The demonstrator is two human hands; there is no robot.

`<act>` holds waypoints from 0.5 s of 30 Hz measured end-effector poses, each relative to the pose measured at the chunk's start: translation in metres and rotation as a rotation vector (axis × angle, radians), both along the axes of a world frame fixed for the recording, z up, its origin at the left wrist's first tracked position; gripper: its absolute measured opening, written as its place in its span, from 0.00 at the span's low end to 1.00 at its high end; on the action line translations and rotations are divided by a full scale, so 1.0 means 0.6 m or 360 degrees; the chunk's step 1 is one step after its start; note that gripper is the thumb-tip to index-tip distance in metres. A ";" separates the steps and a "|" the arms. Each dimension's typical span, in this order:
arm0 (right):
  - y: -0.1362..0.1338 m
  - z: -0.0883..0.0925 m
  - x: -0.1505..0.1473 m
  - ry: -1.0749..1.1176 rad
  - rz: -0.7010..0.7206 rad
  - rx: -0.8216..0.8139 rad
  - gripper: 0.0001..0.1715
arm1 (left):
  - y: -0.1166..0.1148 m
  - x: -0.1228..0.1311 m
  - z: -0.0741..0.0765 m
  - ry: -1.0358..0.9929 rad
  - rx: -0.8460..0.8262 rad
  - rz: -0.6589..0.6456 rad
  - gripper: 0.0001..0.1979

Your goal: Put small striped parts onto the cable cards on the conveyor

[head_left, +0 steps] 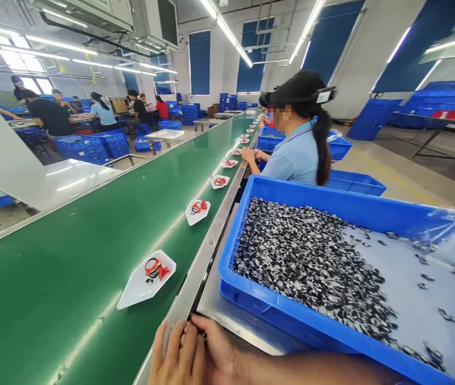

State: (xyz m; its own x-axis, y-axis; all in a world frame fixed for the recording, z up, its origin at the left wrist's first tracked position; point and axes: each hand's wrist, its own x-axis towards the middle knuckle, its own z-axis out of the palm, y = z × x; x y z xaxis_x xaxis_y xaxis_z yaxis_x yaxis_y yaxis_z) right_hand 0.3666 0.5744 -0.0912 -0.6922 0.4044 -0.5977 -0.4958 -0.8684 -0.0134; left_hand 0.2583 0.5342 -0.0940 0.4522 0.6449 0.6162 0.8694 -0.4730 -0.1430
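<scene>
Two bare hands, the left hand and the right hand, lie close together and touching at the lower edge of the view, beside the steel rail of a green conveyor belt. Both are closed rather than spread, fingers curled inward; a small dark piece shows at the fingertips, too small to tell what it is or which hand has hold of it. One blue crate sits just right of the hands, behind the right forearm, holding a heap of black-and-white pieces, with more scattered across its pale floor. A row of white trays runs along the belt; the nearest white tray carries orange-and-black bands. One co-worker in a light blue shirt sits beyond the crate, hands near the belt. Further stacked blue crates and several more workers stand across the hall.
</scene>
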 end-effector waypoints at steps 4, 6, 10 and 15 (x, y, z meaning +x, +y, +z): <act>0.000 0.000 0.002 0.0118 -0.0072 -0.0216 0.15 | -0.003 0.012 0.008 -0.0259 0.0006 -0.0030 0.13; 0.000 0.001 0.003 0.0245 -0.0115 -0.0337 0.14 | -0.005 0.020 0.012 -0.0370 0.0000 -0.0056 0.15; -0.001 0.005 0.004 0.0352 -0.0089 -0.0477 0.14 | -0.005 0.027 0.026 -0.0427 0.0018 -0.0101 0.18; -0.002 0.014 0.000 0.0253 -0.0161 -0.0369 0.15 | -0.005 0.012 0.031 -0.0382 -0.0146 -0.0198 0.14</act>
State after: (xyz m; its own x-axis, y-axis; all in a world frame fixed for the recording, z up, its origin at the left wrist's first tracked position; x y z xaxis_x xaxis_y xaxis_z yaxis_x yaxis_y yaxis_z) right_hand 0.3664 0.5732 -0.0830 -0.7476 0.3417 -0.5695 -0.5601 -0.7852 0.2642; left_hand 0.2653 0.5314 -0.0752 0.3797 0.6516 0.6567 0.8077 -0.5796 0.1081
